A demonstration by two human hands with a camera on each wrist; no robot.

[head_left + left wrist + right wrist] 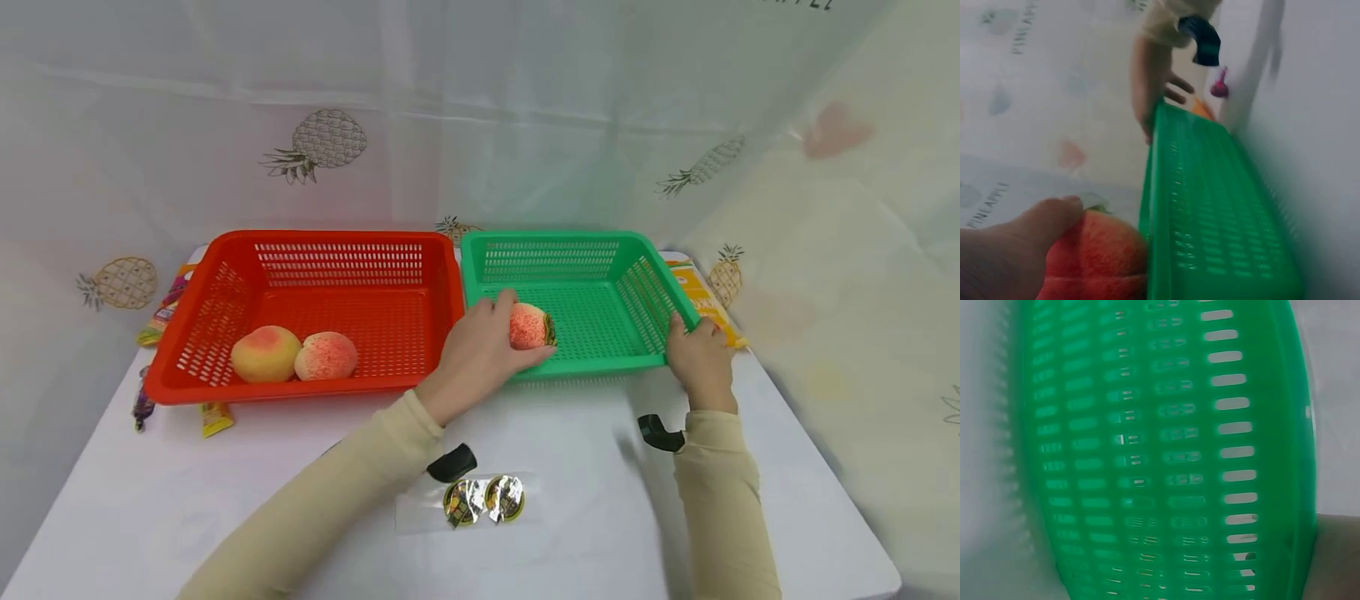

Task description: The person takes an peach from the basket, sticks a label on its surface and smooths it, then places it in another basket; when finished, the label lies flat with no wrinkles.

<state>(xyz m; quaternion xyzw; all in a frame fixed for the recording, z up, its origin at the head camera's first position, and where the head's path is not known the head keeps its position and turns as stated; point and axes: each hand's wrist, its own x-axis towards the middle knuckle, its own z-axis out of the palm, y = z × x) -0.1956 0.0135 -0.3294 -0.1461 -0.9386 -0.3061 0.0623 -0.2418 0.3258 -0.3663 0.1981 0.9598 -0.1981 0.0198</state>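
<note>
My left hand [480,354] grips a reddish, fuzzy peach [528,326] with a green leafy end, over the front left part of the green basket [577,367]. In the left wrist view the peach [1104,250] appears right beside the basket's rim, with the thumb along its side. My right hand [701,360] holds the green basket's right rim near the front corner. The right wrist view is mostly filled by the slotted basket wall [1272,456]. In the red basket [390,382] lie a yellow-and-red fruit [266,353] and a pink peach [326,357], side by side at the front left.
The two baskets stand side by side on a white table [585,533]. Clear film with two round stickers [483,500] lies in front. Snack packets show at the left [167,308], below the red basket [217,418], and behind the green one at right [705,300]. A patterned curtain [525,125] hangs behind.
</note>
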